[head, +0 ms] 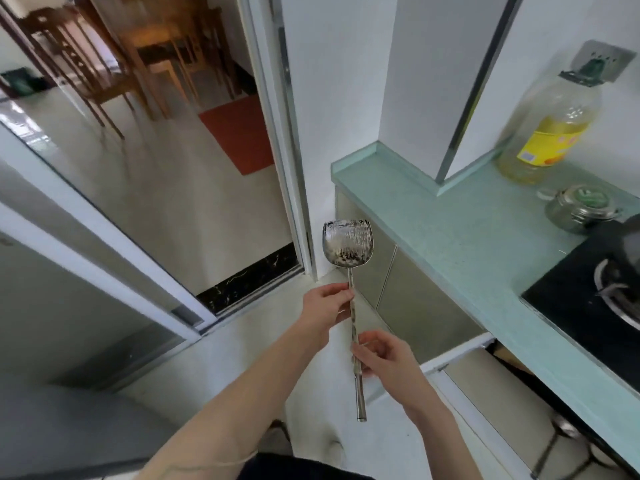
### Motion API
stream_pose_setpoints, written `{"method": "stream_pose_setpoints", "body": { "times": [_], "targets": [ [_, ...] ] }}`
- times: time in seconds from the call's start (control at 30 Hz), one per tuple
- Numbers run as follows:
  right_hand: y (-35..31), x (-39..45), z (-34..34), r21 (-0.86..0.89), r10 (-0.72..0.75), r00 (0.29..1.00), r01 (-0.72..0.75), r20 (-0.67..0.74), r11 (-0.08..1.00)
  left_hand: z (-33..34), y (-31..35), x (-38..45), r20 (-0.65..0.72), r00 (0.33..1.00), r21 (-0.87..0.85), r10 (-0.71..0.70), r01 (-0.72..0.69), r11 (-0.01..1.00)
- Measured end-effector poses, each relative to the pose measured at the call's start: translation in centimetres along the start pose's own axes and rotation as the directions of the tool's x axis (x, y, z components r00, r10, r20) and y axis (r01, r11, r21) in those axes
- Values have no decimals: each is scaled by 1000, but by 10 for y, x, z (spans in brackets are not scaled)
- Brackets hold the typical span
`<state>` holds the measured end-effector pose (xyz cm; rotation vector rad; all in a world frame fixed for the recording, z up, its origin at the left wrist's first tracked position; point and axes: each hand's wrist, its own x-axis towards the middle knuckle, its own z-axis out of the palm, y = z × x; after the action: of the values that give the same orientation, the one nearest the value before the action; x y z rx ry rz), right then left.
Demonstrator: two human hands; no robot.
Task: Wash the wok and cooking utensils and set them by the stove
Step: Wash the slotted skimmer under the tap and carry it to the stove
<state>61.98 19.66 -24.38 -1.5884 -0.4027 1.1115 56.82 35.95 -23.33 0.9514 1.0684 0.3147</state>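
Both hands hold a steel spatula (pixel 349 249) upright in the air, left of the counter (pixel 460 237) and out over the floor. Its blade points up and away, and its long handle runs down toward the person. The left hand (pixel 325 308) pinches the handle high up, just below the blade, with thumb and fingertips pressed on the shaft. The right hand (pixel 382 355) pinches it lower, around the middle, fingers curled on the shaft; the handle's end hangs free below that hand. The blade's face is shiny with dark mottled marks; whether they are residue or reflections cannot be told.

On the counter, against the wall at its far right, stands an oil bottle (pixel 550 133) of clear plastic with a yellow label, holding yellow oil to around its shoulder, with a green cap on top. Just in front of the bottle sits a small steel jar (pixel 578 209) with a lid; its contents are hidden. Nearer along the counter from the jar lies the black stove (pixel 571 306), with a burner ring at the picture's right edge. A dark, blurred object (pixel 627 240) stands over the burner, cut off by the edge, so what it is cannot be told.

Under the counter a cabinet door (pixel 446 362) hangs open.
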Motion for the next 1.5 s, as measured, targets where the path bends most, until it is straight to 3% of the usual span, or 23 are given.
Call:
{"method": "stream_pose_setpoints", "body": {
  "times": [0.4,0.63,0.97,1.23,1.5],
  "targets": [
    [-44,125,-45,89,3,944,28,-331,996,107,69,155,282,943,267,-180,103,958],
    [-83,182,-83,198,63,803,70,-593,978,193,101,232,439,840,414,-319,126,901],
    [-89,204,-152,282,171,610,89,-773,955,303,86,264,503,730,589,-462,102,802],
    [-64,217,-223,321,215,538,110,-815,941,381,57,272,486,780,590,-394,39,806],
    [-27,245,-293,311,218,531,90,-819,946,440,10,293,405,860,574,-310,25,818]
  ]
}}
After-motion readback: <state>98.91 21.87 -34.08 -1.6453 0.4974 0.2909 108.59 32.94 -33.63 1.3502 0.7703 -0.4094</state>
